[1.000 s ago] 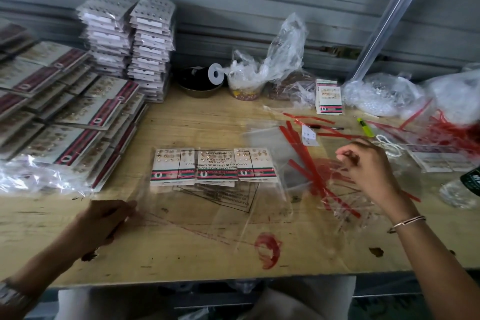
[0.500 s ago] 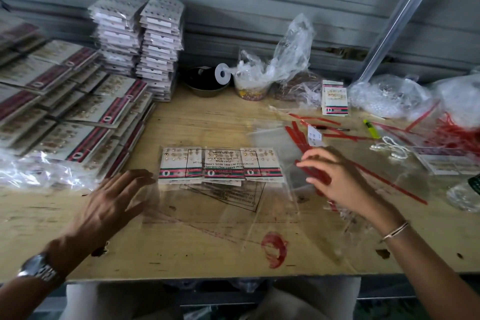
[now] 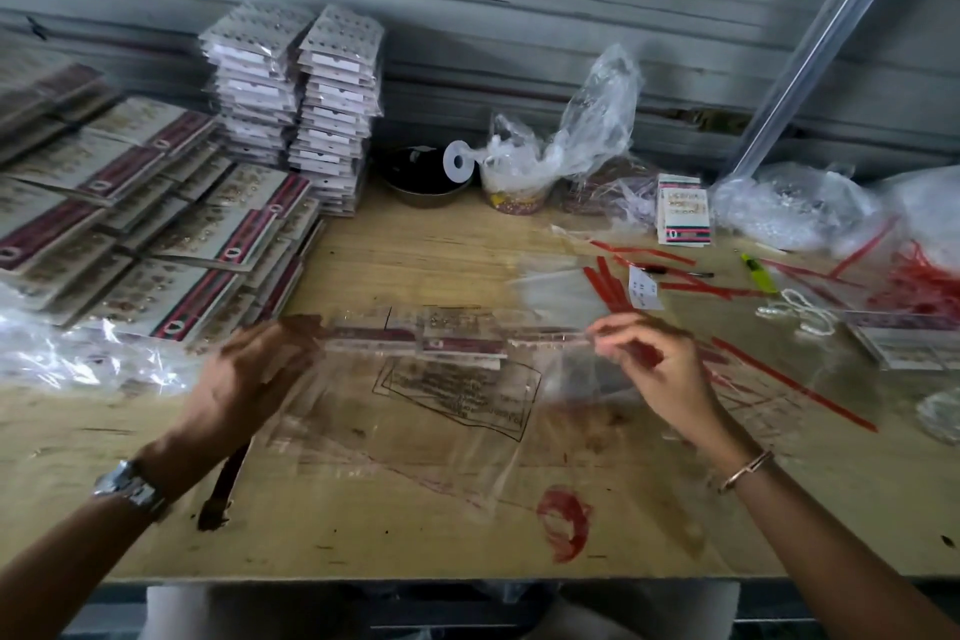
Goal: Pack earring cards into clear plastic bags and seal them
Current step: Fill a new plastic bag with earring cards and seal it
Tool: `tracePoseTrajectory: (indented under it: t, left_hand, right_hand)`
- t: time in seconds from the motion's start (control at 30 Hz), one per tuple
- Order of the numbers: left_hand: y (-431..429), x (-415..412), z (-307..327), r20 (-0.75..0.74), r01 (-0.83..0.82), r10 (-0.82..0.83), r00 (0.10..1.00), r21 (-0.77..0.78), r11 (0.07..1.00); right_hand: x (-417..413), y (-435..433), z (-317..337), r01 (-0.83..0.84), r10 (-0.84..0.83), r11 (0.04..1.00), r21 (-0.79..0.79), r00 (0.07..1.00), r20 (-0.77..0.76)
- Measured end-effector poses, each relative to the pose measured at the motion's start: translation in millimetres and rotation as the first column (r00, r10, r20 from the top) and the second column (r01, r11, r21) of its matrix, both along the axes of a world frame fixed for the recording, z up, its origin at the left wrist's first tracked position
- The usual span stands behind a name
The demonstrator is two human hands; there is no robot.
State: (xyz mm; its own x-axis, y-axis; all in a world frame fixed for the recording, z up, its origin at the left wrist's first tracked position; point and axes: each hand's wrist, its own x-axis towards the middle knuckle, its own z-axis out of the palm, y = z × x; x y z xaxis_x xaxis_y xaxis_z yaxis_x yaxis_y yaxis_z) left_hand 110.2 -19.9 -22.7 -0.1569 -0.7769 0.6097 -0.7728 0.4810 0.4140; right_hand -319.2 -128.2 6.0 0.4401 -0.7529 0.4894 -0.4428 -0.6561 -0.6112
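A row of earring cards point(image 3: 441, 335) with dark red bands lies across the middle of the wooden table point(image 3: 363, 525), blurred by motion. A clear plastic bag point(image 3: 447, 411) with a black printed box lies flat in front of them, its mouth at the cards. My left hand point(image 3: 254, 374) grips the left end of the row at the bag's edge. My right hand point(image 3: 649, 364) pinches the bag's upper right edge beside the right-hand card.
Packed card sets point(image 3: 156, 234) cover the left of the table, and two tall stacks point(image 3: 296, 104) stand behind them. Red sealing strips point(image 3: 613, 286) and loose clear bags lie at the right. A dark bowl point(image 3: 426, 177), a tape roll point(image 3: 457, 161) and filled plastic bags sit at the back.
My left hand moved forward from the near left and took hold of the left end of the cards. My right hand came left from the red strips to the bag's right edge.
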Motion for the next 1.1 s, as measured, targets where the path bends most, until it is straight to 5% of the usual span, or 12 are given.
tracePoseTrajectory:
  t: [0.17, 0.3, 0.53, 0.93, 1.1]
  left_hand:
    - [-31.5, -4.7, 30.9, -0.384, -0.163, 0.153, 0.911, 0.005, 0.987]
    - [-41.4, -10.4, 52.2, -0.651, -0.044, 0.033, 0.758, 0.0, 0.999]
    - [-16.8, -32.2, 20.8, -0.731, -0.047, 0.087, 0.677, 0.075, 0.996]
    - [-53.9, -31.2, 46.7, -0.843, -0.075, 0.09, 0.53, 0.059, 0.995]
    - [-27.6, -32.9, 4.6, -0.857, -0.034, 0.168, 0.488, 0.173, 0.984]
  right_hand:
    - [25.7, -20.4, 47.9, 0.093, -0.168, 0.969, 0.228, 0.926, 0.337]
    - [28.1, -24.0, 70.6, -0.098, -0.089, 0.943, 0.318, 0.847, 0.524]
    - [33.1, -2.6, 26.8, -0.068, -0.249, 0.829, 0.555, 0.844, 0.475]
    - [48.3, -38.9, 45.1, -0.092, -0.176, 0.919, 0.384, 0.775, 0.607]
    - [37.5, -17.5, 2.6, -0.002, -0.257, 0.885, 0.466, 0.832, 0.492]
